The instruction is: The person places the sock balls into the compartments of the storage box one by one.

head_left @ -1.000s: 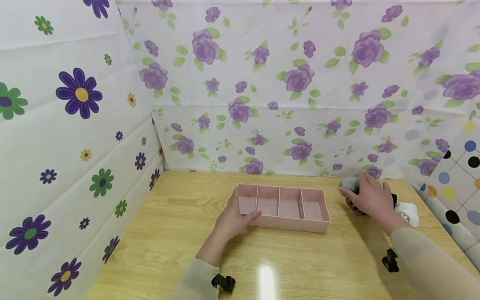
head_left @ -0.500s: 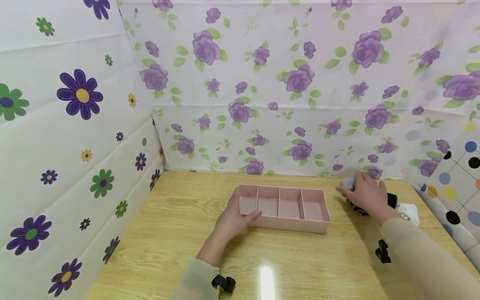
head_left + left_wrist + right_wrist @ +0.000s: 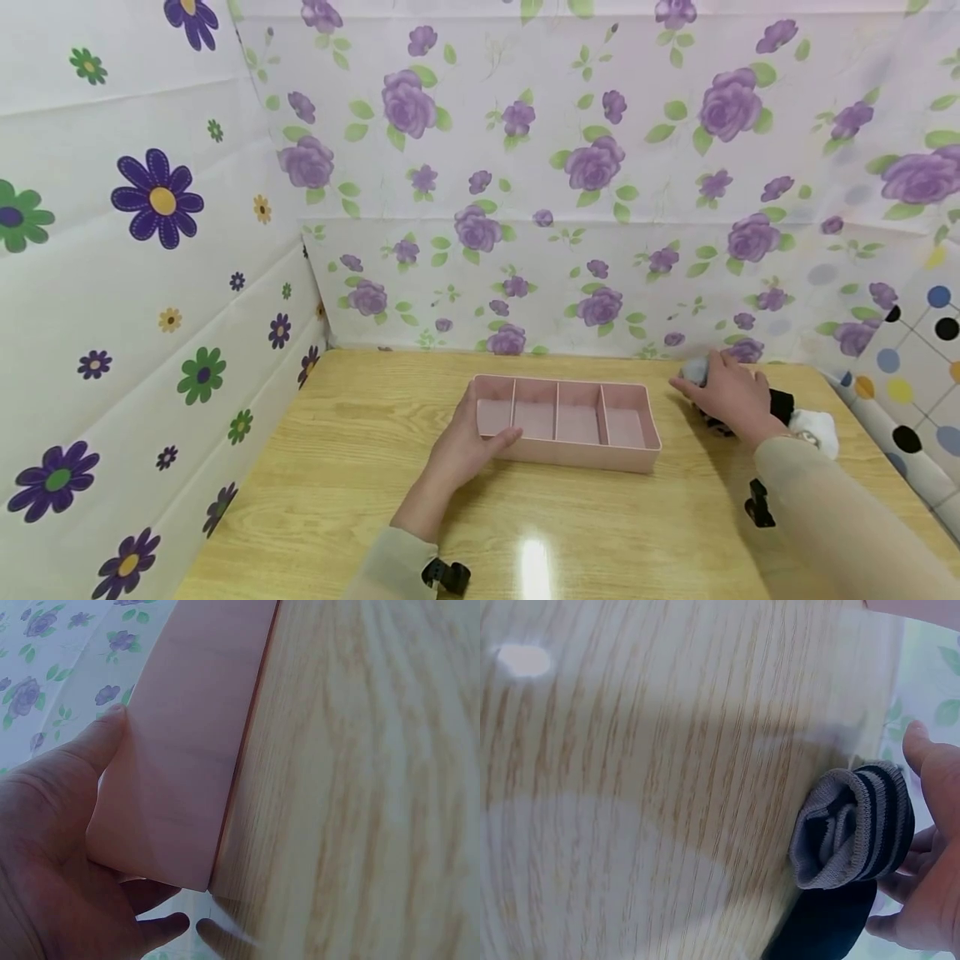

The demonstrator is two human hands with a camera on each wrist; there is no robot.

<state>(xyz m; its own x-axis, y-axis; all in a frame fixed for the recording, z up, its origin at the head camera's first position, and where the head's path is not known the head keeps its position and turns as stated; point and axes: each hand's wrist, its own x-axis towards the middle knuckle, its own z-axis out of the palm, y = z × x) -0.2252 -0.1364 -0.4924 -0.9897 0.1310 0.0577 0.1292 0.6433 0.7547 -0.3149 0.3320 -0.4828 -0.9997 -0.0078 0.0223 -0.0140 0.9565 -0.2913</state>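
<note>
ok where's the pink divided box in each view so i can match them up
Head: just below and right of centre, the pink box shows whole except where the left hand covers its left end.
Left wrist: left of centre, its outer wall running down from the top edge.
Right wrist: only a pink sliver, top right corner.
Shared landmark: wood-grain table.

The divided box looked smooth, matt plastic; the striped roll, ribbed knit cloth; the bench, glossy grained wood.

The pink box partly hides the left fingers.
</note>
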